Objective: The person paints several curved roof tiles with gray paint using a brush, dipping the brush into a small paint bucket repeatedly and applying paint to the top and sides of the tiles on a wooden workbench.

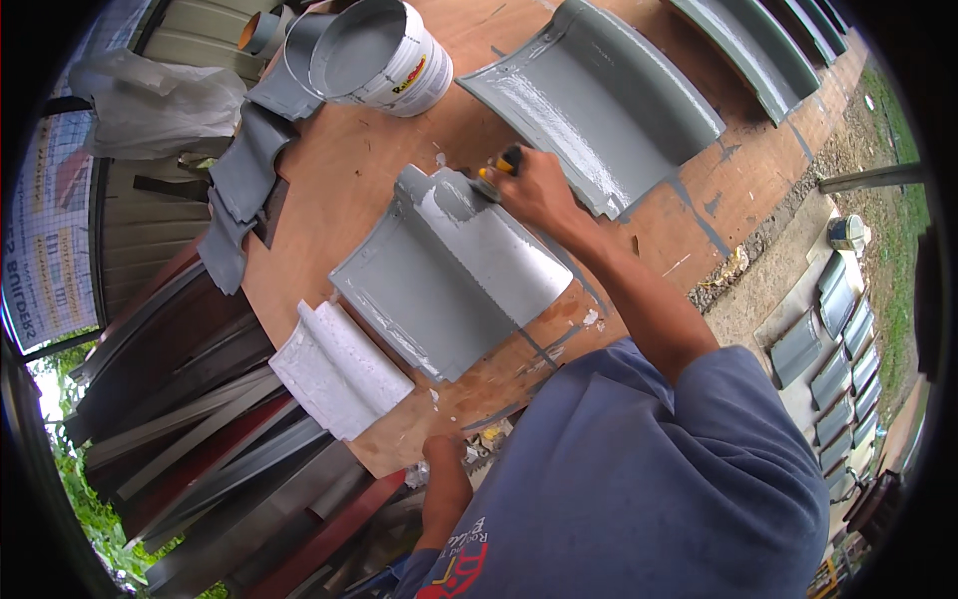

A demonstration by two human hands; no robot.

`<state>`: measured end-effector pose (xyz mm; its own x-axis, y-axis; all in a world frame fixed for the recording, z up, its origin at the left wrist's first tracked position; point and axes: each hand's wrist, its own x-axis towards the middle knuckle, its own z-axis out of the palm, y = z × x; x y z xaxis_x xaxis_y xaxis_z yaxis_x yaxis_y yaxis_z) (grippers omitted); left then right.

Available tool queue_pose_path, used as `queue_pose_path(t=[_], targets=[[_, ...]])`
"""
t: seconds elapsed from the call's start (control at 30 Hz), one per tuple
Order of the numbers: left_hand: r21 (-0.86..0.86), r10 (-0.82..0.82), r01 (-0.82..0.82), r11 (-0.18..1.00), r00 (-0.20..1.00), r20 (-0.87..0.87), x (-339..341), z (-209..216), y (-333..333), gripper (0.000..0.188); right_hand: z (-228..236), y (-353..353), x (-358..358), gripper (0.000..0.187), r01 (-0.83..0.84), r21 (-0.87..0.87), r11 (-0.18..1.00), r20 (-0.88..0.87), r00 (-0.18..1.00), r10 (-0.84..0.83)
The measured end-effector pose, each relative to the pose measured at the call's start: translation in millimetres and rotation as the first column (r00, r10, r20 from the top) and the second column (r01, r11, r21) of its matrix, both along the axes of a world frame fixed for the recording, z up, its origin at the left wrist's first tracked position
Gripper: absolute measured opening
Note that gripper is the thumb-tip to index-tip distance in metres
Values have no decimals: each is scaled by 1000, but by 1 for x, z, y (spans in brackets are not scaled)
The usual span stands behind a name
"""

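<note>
My right hand is closed round a paintbrush with a yellow and black handle. Its bristles touch the far end of a curved roof tile. Grey paint covers the tile's left part and a patch at its far right, while the rest of the right side is white. At the near edge of the wooden board rests my left hand, its fingers too hidden to read. Just left of the tile lies a smaller white tile piece.
A white bucket of grey paint stands at the far side of the board. Grey tiles lie along the right, more on the ground. Long metal strips are stacked at the left, below a plastic bag.
</note>
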<state>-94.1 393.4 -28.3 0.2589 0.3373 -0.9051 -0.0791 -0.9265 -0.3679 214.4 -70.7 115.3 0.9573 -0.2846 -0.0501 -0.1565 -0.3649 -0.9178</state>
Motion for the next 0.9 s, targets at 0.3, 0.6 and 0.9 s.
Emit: queue_pose_path(t=[0.3,0.6,0.9], targets=[[-113,-230,218,969,967,-105,15,28,-17,38,5,-49,-148,24,41,-24,999,-193,980,-45],[-32,-118,115,993,986,-116,7,10,-10,43,11,-21,-93,26,324,350,879,88,923,-375],[23,-29,35,999,975,-219,21,15,-23,37,-44,-46,-133,27,265,160,951,-157,958,-241]])
